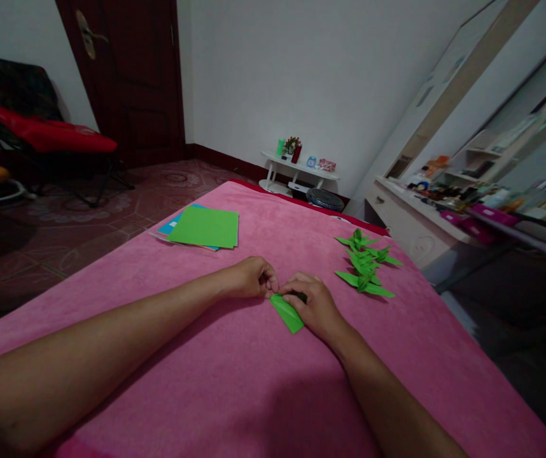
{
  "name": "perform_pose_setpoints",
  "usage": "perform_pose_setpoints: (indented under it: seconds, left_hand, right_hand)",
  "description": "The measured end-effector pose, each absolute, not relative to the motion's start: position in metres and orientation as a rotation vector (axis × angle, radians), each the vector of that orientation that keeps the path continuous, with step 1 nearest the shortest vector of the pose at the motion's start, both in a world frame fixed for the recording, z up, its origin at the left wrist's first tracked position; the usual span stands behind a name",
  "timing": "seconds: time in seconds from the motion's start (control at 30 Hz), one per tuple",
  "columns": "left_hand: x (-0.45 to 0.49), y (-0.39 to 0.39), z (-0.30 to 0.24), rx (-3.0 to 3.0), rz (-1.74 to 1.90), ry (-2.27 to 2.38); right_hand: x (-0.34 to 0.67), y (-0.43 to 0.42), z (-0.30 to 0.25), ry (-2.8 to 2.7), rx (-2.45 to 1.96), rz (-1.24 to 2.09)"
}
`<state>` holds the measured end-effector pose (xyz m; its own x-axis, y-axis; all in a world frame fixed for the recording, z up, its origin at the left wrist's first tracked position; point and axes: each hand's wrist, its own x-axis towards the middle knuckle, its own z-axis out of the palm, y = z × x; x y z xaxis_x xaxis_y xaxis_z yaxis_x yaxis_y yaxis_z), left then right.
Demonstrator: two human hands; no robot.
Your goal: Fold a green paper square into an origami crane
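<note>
A narrow folded piece of green paper (286,313) lies on the pink cloth (235,381) in front of me. My left hand (252,278) pinches its upper tip with curled fingers. My right hand (312,304) presses down on the paper's right side, fingers closed over it. Several finished green paper cranes (366,264) sit in a cluster to the right of my hands.
A stack of square sheets, green (205,227) on top of blue, lies at the cloth's far left. Beyond stand a dark door (125,76), a red folding chair (44,137), a small white shelf (299,172) and a cluttered dresser (445,203) at right.
</note>
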<state>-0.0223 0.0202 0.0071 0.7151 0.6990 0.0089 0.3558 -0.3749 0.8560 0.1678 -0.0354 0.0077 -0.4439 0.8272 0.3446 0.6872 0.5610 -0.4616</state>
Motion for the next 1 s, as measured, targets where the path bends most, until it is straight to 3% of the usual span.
perform_pose_setpoints:
  seconds: [0.67,1.0]
  left_hand:
    - [-0.024,0.020,0.010,2.067,0.435,0.782]
    - [-0.020,-0.005,0.020,2.764,0.506,0.833]
  right_hand:
    - [0.166,-0.039,0.007,-2.303,-1.202,0.191]
    - [0.165,-0.041,0.005,-2.265,-1.231,0.209]
